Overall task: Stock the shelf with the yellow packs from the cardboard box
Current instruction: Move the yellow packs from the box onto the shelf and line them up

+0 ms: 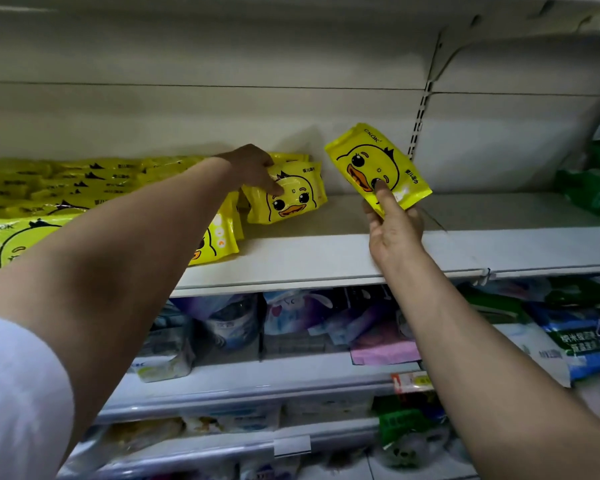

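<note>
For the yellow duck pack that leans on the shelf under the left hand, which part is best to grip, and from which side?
Grip the leaning pack by its top edge, coming from above and in front. It stands tilted back against the other yellow packs, so the top and front are free, while its back and left side are blocked. The left hand already pinches it there; the right hand holds another pack.

Both arms outstretched, left hand and right hand gripping (fingers seemingly curled).
</note>
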Motion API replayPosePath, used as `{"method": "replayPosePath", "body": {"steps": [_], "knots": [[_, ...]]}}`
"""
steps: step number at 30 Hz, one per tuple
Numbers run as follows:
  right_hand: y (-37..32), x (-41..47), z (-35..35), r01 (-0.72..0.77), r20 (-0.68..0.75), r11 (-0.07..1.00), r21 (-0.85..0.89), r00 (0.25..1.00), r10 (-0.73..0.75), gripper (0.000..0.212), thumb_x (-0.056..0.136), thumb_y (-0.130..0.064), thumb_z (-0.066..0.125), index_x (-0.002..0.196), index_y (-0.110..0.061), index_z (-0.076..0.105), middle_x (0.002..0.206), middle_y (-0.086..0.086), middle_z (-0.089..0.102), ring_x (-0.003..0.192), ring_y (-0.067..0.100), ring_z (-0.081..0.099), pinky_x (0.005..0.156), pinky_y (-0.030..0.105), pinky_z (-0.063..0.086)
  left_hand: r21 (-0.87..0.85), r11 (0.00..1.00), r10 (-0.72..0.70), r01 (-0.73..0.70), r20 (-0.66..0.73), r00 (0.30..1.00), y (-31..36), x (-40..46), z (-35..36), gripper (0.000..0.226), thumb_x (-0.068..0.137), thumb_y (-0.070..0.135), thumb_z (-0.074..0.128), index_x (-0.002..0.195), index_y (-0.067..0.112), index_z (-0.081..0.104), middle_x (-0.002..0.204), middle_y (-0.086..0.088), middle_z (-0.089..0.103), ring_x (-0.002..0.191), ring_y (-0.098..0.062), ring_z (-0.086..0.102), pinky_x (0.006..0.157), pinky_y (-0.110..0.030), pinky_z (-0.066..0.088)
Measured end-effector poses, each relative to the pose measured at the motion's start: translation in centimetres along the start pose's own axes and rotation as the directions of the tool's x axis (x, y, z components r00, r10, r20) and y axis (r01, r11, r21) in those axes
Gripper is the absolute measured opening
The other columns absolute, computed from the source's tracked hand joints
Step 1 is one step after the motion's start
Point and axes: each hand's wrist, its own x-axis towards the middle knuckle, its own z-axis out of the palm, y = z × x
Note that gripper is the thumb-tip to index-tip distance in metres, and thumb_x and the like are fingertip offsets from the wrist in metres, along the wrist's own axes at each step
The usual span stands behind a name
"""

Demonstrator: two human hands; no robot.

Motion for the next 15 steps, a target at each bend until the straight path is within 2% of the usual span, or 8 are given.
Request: {"method": "replayPosePath", "body": {"steps": [5,10,15], "knots": [[0.8,0.8,0.3,-0.018,0.023,0.999,0.043,1.0,0.017,0.026,0.084,0.002,0.073,0.1,-0.017,0.065,0.098,0.003,0.072,0.083,0.017,0.071,0.07,0.031,0.06,0.118,0.989,0.087,-0.083,-0.031,0.996,-0.8,2.0,0.3,0.069,0.075,0.029,0.083,0.136,0.012,0.055,0.134,-0.011,0.055,0.122,-0.031,0.051,0.099,-0.038,0.046],[1.6,1.7,0.1,-0.032,0.015,0.998,0.049,0.999,0.031,0.026,0.083,0.001,0.074,0.103,-0.014,0.065,0.1,0.006,0.072,0.084,0.018,0.072,0.065,0.029,0.058,0.202,0.969,0.147,-0.14,-0.019,0.989,-1.2,3.6,0.3,0.057,0.075,0.034,0.082,0.124,0.012,0.065,0.123,-0.011,0.062,0.113,-0.03,0.056,0.091,-0.036,0.046],[2.1,2.0,0.1,-0.047,0.009,0.997,0.055,0.999,0.047,0.025,0.084,0.001,0.073,0.102,-0.014,0.065,0.097,0.005,0.073,0.081,0.017,0.071,0.062,0.026,0.058,0.223,0.967,0.139,-0.122,-0.063,0.988,-1.9,4.7,0.6,0.066,0.072,0.032,0.085,0.129,0.013,0.058,0.132,-0.009,0.056,0.122,-0.03,0.051,0.091,-0.033,0.042]]}}
